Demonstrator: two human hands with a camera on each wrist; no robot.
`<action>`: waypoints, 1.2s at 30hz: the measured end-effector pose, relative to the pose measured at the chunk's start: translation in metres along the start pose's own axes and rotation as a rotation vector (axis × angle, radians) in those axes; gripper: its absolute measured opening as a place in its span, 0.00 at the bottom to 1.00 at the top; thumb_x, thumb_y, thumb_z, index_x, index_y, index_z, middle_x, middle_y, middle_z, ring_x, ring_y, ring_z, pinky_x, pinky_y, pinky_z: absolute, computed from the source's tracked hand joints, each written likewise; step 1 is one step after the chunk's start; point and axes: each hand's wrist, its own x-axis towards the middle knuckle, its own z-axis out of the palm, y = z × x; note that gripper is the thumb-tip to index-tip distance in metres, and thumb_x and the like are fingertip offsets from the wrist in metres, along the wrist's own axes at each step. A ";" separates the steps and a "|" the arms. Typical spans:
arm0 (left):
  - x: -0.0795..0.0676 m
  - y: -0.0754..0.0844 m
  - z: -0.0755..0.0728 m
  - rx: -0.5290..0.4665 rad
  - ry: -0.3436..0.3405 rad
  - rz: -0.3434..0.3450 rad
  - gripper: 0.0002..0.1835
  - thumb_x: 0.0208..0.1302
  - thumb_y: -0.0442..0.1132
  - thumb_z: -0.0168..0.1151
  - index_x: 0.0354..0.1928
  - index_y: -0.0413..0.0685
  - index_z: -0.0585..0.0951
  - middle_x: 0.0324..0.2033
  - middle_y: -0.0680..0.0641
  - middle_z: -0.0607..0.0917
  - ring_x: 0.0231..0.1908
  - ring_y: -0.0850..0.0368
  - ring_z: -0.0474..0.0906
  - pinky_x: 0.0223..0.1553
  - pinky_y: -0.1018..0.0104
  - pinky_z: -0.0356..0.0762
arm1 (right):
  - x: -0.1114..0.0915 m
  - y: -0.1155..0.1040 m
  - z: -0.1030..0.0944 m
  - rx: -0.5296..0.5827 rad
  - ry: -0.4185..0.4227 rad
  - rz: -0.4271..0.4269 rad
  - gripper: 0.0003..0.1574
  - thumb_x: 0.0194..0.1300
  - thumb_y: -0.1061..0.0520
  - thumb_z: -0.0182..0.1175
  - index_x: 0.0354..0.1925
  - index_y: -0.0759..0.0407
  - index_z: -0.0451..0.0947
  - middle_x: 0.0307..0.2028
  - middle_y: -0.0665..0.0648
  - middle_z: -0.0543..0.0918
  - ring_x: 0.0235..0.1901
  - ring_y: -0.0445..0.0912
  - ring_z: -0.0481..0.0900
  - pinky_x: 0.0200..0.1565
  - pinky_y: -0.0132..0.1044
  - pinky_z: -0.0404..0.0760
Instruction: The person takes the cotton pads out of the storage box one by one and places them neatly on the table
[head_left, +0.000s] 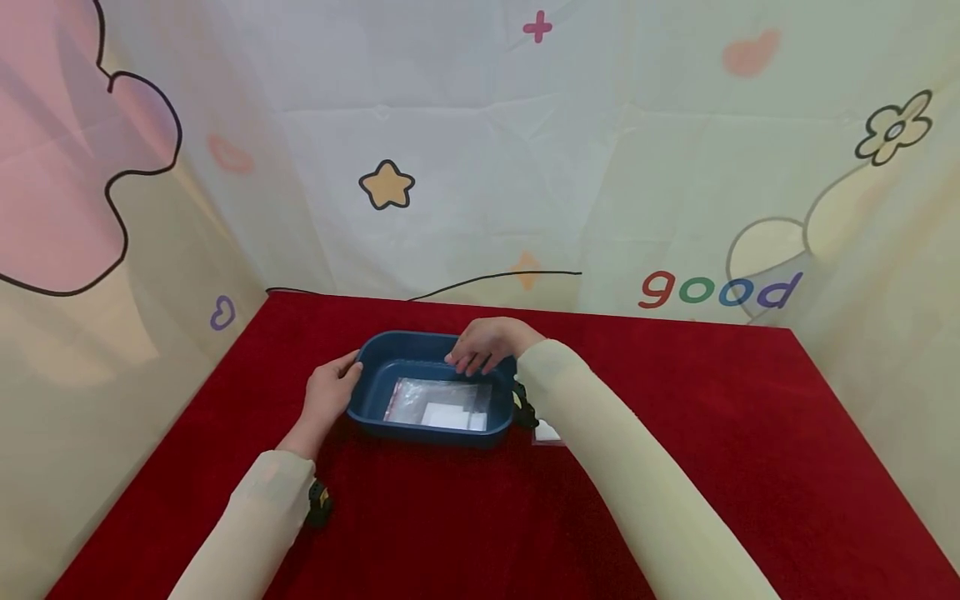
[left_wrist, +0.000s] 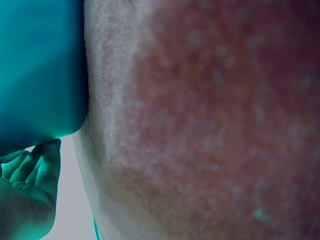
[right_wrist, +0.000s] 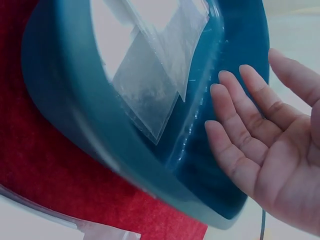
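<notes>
A blue rectangular plastic basin [head_left: 427,432] stands on the red cloth. Clear plastic bags [head_left: 408,398] with white pieces in or under them lie flat on its floor; in the right wrist view two bags [right_wrist: 147,92] overlap. My left hand [head_left: 330,396] holds the basin's left end at the rim. In the left wrist view that hand [left_wrist: 30,200] has its fingers against the basin's outer wall [left_wrist: 40,65]. Over the basin's far right corner hovers my right hand [head_left: 491,342], its fingers relaxed, spread and holding nothing.
Another clear bag with a white piece [head_left: 549,433] lies on the red cloth [head_left: 450,533] right of the basin, partly hidden by my right sleeve [head_left: 600,417]. A printed fabric backdrop [head_left: 480,208] rises behind and at both sides.
</notes>
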 end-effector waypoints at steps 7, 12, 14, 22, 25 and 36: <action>-0.001 0.000 0.000 -0.002 0.010 -0.003 0.25 0.81 0.40 0.49 0.74 0.38 0.69 0.71 0.33 0.72 0.69 0.36 0.73 0.67 0.43 0.76 | 0.006 0.000 0.004 -0.017 0.007 0.025 0.24 0.73 0.51 0.61 0.62 0.61 0.81 0.56 0.61 0.86 0.55 0.52 0.83 0.68 0.50 0.77; -0.002 -0.001 -0.001 0.010 0.010 0.003 0.25 0.81 0.40 0.49 0.74 0.38 0.68 0.71 0.33 0.72 0.68 0.35 0.74 0.67 0.42 0.76 | 0.009 0.001 0.007 -0.027 0.006 0.036 0.22 0.73 0.53 0.61 0.60 0.61 0.82 0.53 0.60 0.87 0.53 0.51 0.84 0.67 0.49 0.78; -0.002 -0.001 0.000 0.014 0.009 0.003 0.25 0.81 0.40 0.49 0.74 0.38 0.68 0.71 0.33 0.72 0.68 0.35 0.74 0.67 0.42 0.76 | 0.011 0.000 0.008 -0.026 -0.002 0.044 0.22 0.73 0.53 0.61 0.59 0.62 0.83 0.51 0.60 0.87 0.51 0.50 0.84 0.67 0.48 0.79; -0.004 0.000 -0.001 0.005 -0.001 -0.004 0.26 0.81 0.40 0.49 0.74 0.37 0.68 0.72 0.33 0.71 0.70 0.35 0.72 0.68 0.42 0.74 | 0.016 -0.002 0.014 -0.076 -0.040 0.088 0.20 0.73 0.52 0.62 0.55 0.64 0.84 0.49 0.59 0.88 0.49 0.48 0.83 0.67 0.47 0.79; -0.003 0.000 -0.001 0.004 -0.002 -0.005 0.26 0.81 0.40 0.49 0.74 0.37 0.67 0.72 0.32 0.71 0.70 0.35 0.72 0.68 0.42 0.74 | 0.016 -0.004 0.016 -0.103 -0.034 0.101 0.20 0.73 0.52 0.62 0.55 0.63 0.84 0.50 0.59 0.88 0.50 0.48 0.83 0.67 0.48 0.79; -0.001 0.002 0.000 0.009 0.026 0.016 0.25 0.80 0.39 0.49 0.73 0.36 0.70 0.69 0.32 0.73 0.69 0.35 0.72 0.68 0.43 0.74 | 0.021 -0.007 0.019 -0.152 -0.032 0.124 0.10 0.70 0.59 0.63 0.47 0.58 0.88 0.45 0.55 0.86 0.47 0.47 0.80 0.60 0.43 0.83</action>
